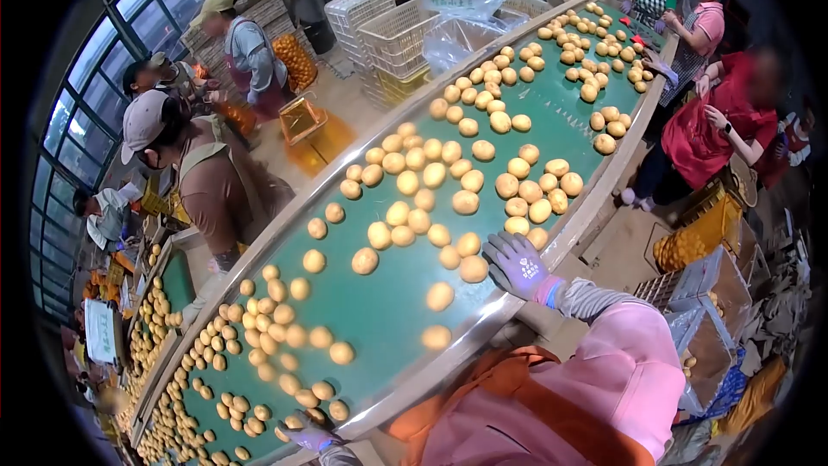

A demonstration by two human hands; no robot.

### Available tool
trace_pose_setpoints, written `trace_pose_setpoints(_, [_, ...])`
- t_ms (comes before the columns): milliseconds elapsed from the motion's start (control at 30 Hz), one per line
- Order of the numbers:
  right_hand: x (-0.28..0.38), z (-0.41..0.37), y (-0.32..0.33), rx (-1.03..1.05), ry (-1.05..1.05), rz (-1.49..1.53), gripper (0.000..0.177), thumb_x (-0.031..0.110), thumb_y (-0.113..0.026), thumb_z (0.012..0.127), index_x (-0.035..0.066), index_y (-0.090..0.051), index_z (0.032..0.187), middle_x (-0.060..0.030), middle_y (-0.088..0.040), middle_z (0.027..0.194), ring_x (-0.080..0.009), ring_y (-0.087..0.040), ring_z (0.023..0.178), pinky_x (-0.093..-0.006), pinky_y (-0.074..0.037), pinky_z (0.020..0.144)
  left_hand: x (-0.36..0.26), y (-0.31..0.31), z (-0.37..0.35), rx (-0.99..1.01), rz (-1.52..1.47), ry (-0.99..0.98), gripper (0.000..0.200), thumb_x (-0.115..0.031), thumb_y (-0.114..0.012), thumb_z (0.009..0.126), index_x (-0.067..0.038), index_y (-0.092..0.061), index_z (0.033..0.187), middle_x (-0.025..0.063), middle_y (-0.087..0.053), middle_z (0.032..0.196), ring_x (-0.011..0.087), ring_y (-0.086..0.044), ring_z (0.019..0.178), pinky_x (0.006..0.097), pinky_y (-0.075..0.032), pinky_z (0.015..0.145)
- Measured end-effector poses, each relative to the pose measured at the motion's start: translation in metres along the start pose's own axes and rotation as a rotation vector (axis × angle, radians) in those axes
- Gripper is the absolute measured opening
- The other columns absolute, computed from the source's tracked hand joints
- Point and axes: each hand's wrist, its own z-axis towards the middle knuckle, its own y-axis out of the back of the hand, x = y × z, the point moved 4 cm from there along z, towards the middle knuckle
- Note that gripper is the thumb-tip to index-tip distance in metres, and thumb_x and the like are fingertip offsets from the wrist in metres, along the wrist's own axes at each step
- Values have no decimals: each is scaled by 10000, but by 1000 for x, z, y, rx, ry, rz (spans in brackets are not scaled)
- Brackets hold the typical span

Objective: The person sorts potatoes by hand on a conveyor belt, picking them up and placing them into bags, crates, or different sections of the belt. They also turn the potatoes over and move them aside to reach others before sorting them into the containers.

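Many round yellow potatoes (402, 212) lie in loose clusters on a green conveyor belt (362, 328). My right hand (517, 267), in a grey-purple glove, rests at the near rim of the belt. Its fingers are stretched out beside a potato (473, 269), and another potato (537, 237) lies just past the fingers; nothing shows in its grip. Down at the lower edge of the view, my left hand (312, 437), gloved alike, reaches over the near rim with fingers extended. A potato (294, 422) is right at its fingertips, partly covered.
A metal rim (457, 332) borders the belt. Across it stands a person in a brown top (228, 181); farther right is one in red (720, 129). White crates (397, 30) stand behind the belt. Boxes lined with plastic (703, 336) stand at my right.
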Motion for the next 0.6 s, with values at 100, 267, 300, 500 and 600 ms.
trace_pose_setpoints(100, [-1, 5, 3, 34, -26, 24, 489, 243, -635, 916, 61, -527, 1356, -149, -548, 1360, -347, -508, 1263, -489, -389, 1061, 3, -1, 4, -59, 47, -77, 639, -130, -608, 956, -32, -327, 1521, 160, -572, 1227, 245, -613, 943, 364, -543, 809])
trace_pose_setpoints(267, [-4, 4, 2, 83, -87, 104, 484, 262, -639, 925, 64, -529, 1353, -157, -545, 1363, -350, -525, 1255, -477, -408, 1047, 25, 6, 11, -113, 203, -119, 628, -132, -602, 965, -50, -329, 1525, 165, -567, 1281, 253, -606, 1011, 367, -533, 872])
trace_pose_setpoints(300, [-3, 6, 3, 78, -88, 105, 484, 262, -639, 925, 64, -529, 1353, -157, -545, 1363, -350, -525, 1255, -477, -408, 1047, 26, 5, 19, -155, 289, -201, 626, -133, -598, 968, -55, -328, 1528, 162, -566, 1291, 254, -605, 1022, 368, -530, 881])
trace_pose_setpoints(500, [-7, 6, 10, 82, -130, 174, 443, 245, -656, 913, 59, -555, 1303, -165, -567, 1332, -353, -534, 1248, -472, -419, 1046, 6, -5, -3, -61, 30, 0, 686, -186, -647, 952, -57, -302, 1531, 170, -538, 1328, 278, -601, 1023, 383, -523, 898])
trace_pose_setpoints(600, [-4, 4, 10, 61, -117, 230, 405, 208, -654, 910, 45, -573, 1273, -185, -588, 1301, -371, -544, 1235, -473, -421, 1051, 36, -1, 36, -118, 181, -220, 682, -205, -645, 956, -57, -291, 1520, 192, -505, 1392, 320, -589, 1082, 415, -513, 942])
